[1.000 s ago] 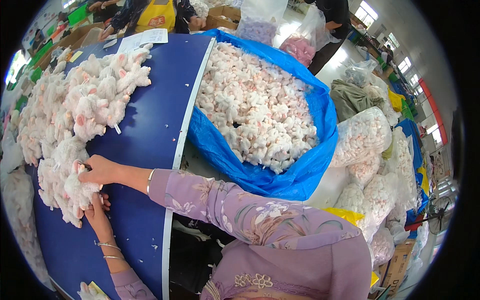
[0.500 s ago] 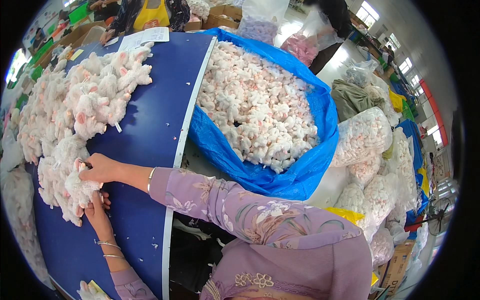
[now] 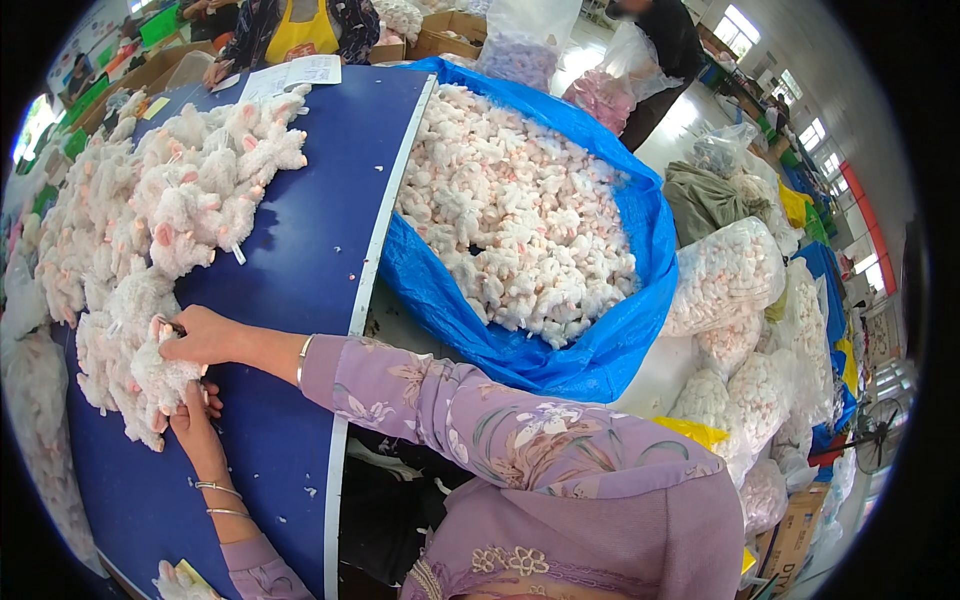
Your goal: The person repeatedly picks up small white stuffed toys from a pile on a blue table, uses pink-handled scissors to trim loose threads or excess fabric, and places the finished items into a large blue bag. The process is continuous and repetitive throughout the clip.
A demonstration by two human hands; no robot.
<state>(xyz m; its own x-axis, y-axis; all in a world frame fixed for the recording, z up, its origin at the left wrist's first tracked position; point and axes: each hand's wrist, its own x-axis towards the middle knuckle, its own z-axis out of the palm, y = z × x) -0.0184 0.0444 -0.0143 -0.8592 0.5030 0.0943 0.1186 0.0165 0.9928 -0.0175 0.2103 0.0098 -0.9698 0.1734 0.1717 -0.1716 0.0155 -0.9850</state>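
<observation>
A heap of white fluffy plush toys (image 3: 185, 200) with pink ears and small peach-toned tips covers the left part of the blue table. At its near end, my right hand (image 3: 205, 337) pinches one plush toy (image 3: 170, 378) from above. A small dark bit shows by its fingertips, too little to name. My left hand (image 3: 198, 408) comes up from below and grips the lower edge of that same toy, its fingers partly hidden behind the plush. The toy lies against others in the heap.
Right of the table (image 3: 300, 290), a big blue sack (image 3: 655, 250) stands open, full of small white and pink pieces. Clear bags (image 3: 735, 275) of similar pieces pile up farther right. Papers (image 3: 300, 72) lie at the table's far end, where a person in a yellow apron (image 3: 303, 30) stands.
My hands stay on the same plush toy with hardly any movement. At the back, the person in dark clothes beside the clear bag has shifted slightly.
</observation>
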